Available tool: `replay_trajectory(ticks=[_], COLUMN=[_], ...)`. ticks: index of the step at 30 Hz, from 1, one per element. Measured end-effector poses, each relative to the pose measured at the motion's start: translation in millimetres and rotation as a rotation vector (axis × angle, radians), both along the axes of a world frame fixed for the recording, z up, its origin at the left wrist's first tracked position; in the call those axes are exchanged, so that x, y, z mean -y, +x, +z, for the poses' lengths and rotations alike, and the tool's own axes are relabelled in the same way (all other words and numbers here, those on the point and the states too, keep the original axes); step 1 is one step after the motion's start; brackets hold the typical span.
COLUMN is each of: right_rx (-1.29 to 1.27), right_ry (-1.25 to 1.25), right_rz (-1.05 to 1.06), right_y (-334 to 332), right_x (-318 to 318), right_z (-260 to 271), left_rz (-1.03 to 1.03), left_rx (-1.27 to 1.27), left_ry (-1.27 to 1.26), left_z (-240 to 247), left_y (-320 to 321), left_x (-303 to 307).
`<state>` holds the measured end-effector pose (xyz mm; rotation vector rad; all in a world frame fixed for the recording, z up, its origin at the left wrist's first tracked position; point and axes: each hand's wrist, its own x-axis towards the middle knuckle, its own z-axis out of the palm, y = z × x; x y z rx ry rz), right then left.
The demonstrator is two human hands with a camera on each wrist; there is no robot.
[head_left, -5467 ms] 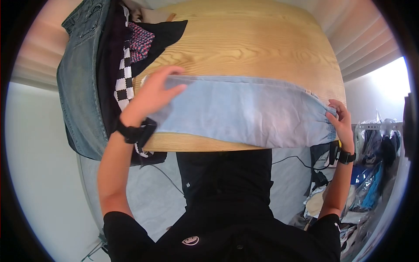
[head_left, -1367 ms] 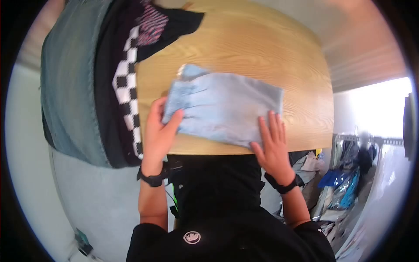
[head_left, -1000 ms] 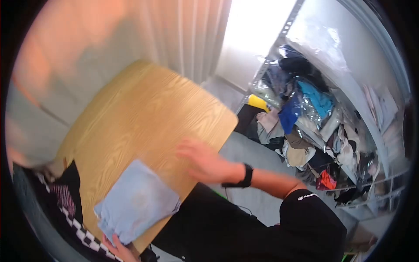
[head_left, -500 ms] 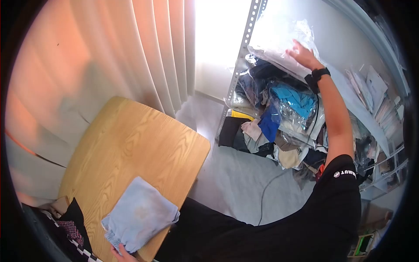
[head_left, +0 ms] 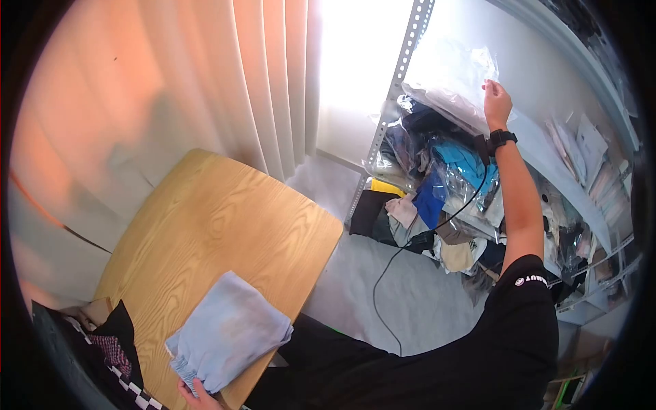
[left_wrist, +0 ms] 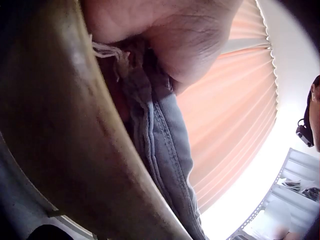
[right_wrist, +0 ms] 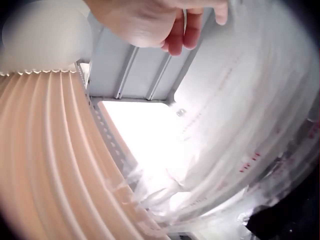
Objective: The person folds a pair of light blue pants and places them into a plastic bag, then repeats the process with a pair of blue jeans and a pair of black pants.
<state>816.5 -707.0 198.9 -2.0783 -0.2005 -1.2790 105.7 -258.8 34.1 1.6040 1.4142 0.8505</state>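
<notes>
Light-blue jeans [head_left: 232, 328] lie folded into a compact bundle at the table's near edge, their gathered elastic cuff toward the left hand. That hand [head_left: 197, 398] grips the bundle's corner, thumb on top. In the left wrist view, the hand [left_wrist: 165, 35] closes over the stacked denim layers [left_wrist: 167, 135], near some loose pale threads. Far to the right, the right hand [head_left: 497, 106] is raised at the shelf and pinches the top of a clear plastic bag [head_left: 484, 63]. The right wrist view has the curled fingers [right_wrist: 191, 30] above wide sheets of printed clear plastic [right_wrist: 240, 115].
The wooden table [head_left: 225, 212] stands before a pleated curtain [head_left: 225, 82]. Dark garments with a checkered strip [head_left: 133, 391] lie at its left end. A metal shelf rack [head_left: 403, 55] holds bagged clothes [head_left: 458, 160], with more clothing piled below. A black cable [head_left: 377, 294] trails from the right wrist.
The jeans went from lengthwise to a compact fold. The view swung right while the right hand left the table, reached the shelf and closed on a plastic bag. The left hand stayed at the jeans.
</notes>
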Motion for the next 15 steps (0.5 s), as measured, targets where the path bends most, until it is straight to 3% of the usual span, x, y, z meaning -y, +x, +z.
replay_trajectory(ticks=[3, 6, 8, 12, 15], right_rx=[0.072, 0.198, 0.013, -0.18, 0.167], right_ry=[0.143, -0.46, -0.658, -0.312, -0.06], right_rz=[-0.008, 0.075, -0.051, -0.054, -0.126], right_y=[-10, -13, -29, -11, -7], right_x=[-2, -8, -24, -30, -34], right_z=[18, 10, 2, 5, 19], left_rz=[-0.038, -0.036, -0.033, -0.027, -0.002], left_rx=[0.017, 0.023, 0.042, 0.043, -0.018], left_ry=[0.047, 0.091, 0.071, 0.086, 0.067], left_z=[-7, -16, -19, -31, -26], left_y=[-6, -9, -12, -20, -23], left_x=[-5, -7, -8, -14, -11])
